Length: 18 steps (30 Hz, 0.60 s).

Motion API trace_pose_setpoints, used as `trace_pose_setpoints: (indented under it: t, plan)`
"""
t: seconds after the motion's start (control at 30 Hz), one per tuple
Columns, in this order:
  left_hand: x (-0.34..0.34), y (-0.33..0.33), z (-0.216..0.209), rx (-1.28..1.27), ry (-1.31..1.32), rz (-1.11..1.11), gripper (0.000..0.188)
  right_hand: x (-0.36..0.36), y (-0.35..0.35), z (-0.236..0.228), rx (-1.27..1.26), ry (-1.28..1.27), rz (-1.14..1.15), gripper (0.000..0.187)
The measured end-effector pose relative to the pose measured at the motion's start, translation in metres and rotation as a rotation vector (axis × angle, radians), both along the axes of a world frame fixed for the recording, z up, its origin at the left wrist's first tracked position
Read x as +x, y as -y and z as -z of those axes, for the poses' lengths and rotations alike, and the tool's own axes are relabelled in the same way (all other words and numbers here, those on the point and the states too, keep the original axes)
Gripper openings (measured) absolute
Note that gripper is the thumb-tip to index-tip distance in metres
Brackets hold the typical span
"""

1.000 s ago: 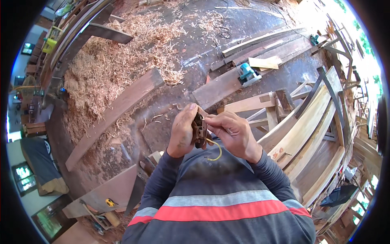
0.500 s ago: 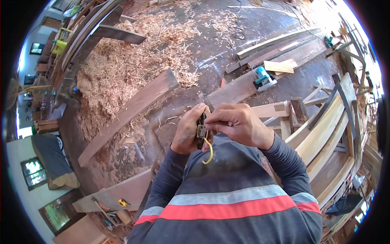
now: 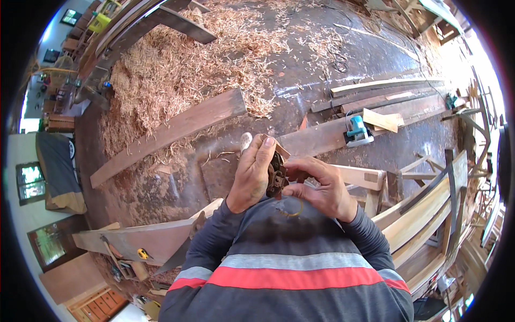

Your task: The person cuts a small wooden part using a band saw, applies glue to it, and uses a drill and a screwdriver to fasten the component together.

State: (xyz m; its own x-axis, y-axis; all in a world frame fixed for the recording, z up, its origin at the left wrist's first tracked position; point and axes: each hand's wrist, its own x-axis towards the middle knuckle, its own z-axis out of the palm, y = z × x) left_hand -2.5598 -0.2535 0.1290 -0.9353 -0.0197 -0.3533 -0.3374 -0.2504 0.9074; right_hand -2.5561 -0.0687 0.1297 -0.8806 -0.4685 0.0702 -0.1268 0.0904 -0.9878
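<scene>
My left hand (image 3: pixel 253 174) holds a small dark brown electrical fitting (image 3: pixel 277 174) with metal parts on its face. The fingers behind the fitting are hidden. At its right edge, my right hand (image 3: pixel 324 188) is closed, thumb and fingertips touching the piece. Whether anything small lies between those fingertips is hidden. Below the fitting, a thin yellow wire (image 3: pixel 289 214) curves over my lap, smeared by motion. A whitish rounded thing (image 3: pixel 245 140) shows just beyond my left hand; its kind is unclear.
Wood shavings (image 3: pixel 182 75) cover the floor ahead. A long plank (image 3: pixel 171 137) lies at left. A teal and white power tool (image 3: pixel 358 131) rests on another plank (image 3: pixel 316 137). Curved pale boards (image 3: pixel 418 209) fill the right side. A yellow tape measure (image 3: pixel 142 254) sits at lower left.
My view has shifted, and both hands have come slightly lower. The fitting is turned to show more of its face. The yellow wire now hangs lower and farther right.
</scene>
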Motion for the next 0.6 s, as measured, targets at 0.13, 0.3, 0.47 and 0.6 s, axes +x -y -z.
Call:
trace_pose_setpoints:
  t: [0.13,0.3,0.47,0.6]
  plan:
    - [-0.037,0.026,0.022,-0.178,-0.128,0.102,0.03,-0.04,0.018,-0.005,0.138,-0.063,-0.023,0.039]
    - [-0.109,0.066,0.019,0.097,0.201,0.222,0.029,-0.1,0.059,0.018,0.121,0.019,0.07,0.036]
    - [-0.206,0.127,0.046,0.312,0.344,0.326,0.029,-0.186,0.121,0.033,0.247,0.154,0.152,0.034]
    - [-0.278,0.185,0.063,0.103,0.108,0.355,0.029,-0.257,0.177,0.03,0.39,0.115,0.201,0.034]
